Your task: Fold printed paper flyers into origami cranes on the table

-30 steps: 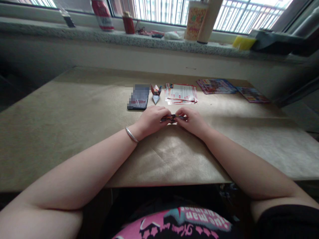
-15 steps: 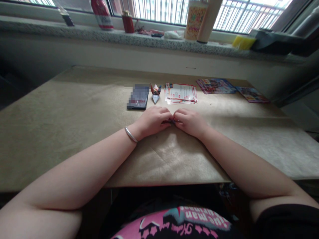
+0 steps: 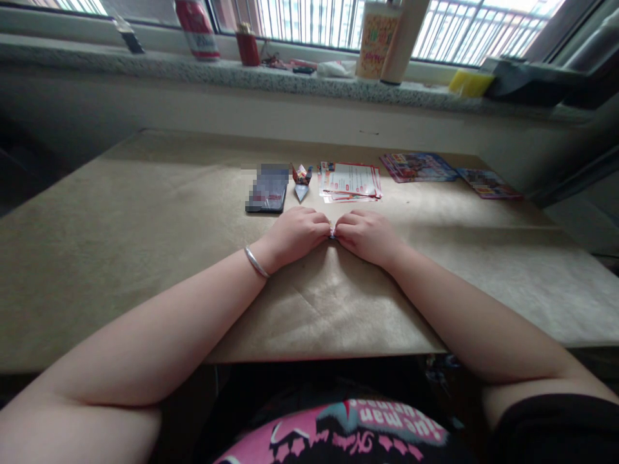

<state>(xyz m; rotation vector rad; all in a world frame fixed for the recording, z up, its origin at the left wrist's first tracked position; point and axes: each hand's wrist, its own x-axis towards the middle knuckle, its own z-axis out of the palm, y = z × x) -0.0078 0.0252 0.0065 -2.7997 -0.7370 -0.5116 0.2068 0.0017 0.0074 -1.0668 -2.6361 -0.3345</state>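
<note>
Both hands rest close together at the middle of the table (image 3: 145, 270), fingertips almost meeting. A small piece of folded paper (image 3: 332, 232) shows between them, pale with a bluish lower edge; most of it is covered by fingers. My left hand (image 3: 304, 231), with a silver bangle at the wrist, pinches its left side. From the other side, my right hand (image 3: 365, 233) pinches it with bent fingers. Just beyond the hands stands an origami crane (image 3: 302, 183) of patterned paper.
Left of the crane lies a dark flat object (image 3: 271, 190), partly pixelated. Red-edged printed sheets (image 3: 352, 180) lie right of it. Colourful cards (image 3: 420, 167) are farther right. A can (image 3: 198, 32), a red holder (image 3: 247, 46) and a patterned cup (image 3: 377, 42) line the windowsill.
The folded paper, earlier a dark strip under the fingers, now shows a pale part between the fingertips. My fingers have shifted slightly around it; the things on the table stay put.
</note>
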